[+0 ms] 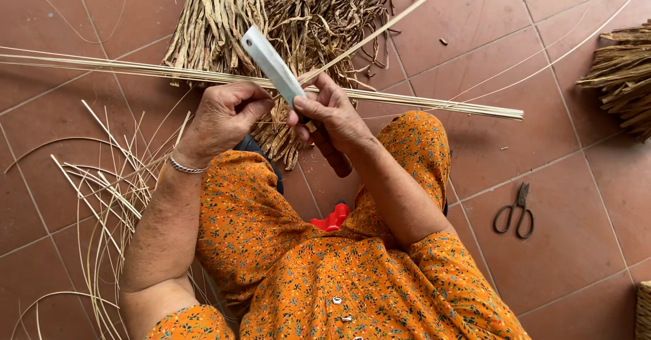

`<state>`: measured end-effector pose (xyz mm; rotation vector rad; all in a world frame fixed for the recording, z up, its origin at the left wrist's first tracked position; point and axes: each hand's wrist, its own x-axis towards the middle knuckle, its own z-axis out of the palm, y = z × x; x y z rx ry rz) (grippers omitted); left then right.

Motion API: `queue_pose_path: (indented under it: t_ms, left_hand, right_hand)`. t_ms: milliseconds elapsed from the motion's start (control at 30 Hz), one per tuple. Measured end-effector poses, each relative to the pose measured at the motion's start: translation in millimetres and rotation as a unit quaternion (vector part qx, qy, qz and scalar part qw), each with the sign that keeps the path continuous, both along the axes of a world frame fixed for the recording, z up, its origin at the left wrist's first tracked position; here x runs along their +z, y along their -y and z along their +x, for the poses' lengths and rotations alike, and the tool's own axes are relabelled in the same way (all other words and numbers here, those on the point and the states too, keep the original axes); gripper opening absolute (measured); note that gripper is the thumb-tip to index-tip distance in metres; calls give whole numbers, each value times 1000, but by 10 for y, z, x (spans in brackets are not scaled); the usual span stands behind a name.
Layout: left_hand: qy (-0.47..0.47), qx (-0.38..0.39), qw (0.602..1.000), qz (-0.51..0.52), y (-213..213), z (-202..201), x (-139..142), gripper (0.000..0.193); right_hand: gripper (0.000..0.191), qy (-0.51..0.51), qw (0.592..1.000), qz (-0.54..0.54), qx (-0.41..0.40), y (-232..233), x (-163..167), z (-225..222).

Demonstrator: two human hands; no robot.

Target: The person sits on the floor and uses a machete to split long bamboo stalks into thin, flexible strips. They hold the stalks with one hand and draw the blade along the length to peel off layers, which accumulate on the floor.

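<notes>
Right hand closed on knife; left hand pinches thin strip. Strip looks light, springy, splintery: hold near the blade, by the flat sides.

There is only one view, from a camera worn on the person's head, and it looks almost straight down over the orange floral lap to the tiled floor. It sits close: forearms and knees fill the lower middle of the frame. The far edge, at the top, cuts through bundles of dried stalks. No second view overlaps it.
</notes>
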<state>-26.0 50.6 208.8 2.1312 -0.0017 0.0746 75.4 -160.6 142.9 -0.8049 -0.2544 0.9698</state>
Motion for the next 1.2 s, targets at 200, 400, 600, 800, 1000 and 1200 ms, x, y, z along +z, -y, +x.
queue_pose_path:
  t_ms: [200, 400, 600, 800, 1000, 1200]
  left_hand:
    - [-93, 26, 995, -38, -198, -120, 38, 6]
    - [-67, -9, 996, -62, -349, -241, -13, 6]
    - [-109, 24, 991, -78, -522, -369, -21, 5]
    - [-119, 78, 988, -64, -744, -633, 29, 8]
    - [-150, 132, 979, 41, -608, -494, 112, 20]
    - [-12, 19, 998, 61, 100, 71, -3, 16]
  right_hand:
    - [30, -2, 997, 49, -59, 218, 27, 211]
    - [28, 8, 996, 38, -80, 308, -15, 258]
    - [23, 16, 990, 57, -124, 501, -103, 442]
    - [24, 22, 982, 67, -174, 743, -80, 561]
    - [25, 63, 984, 24, -162, 582, -135, 457]
    - [29, 65, 995, -26, -75, 147, -89, 49]
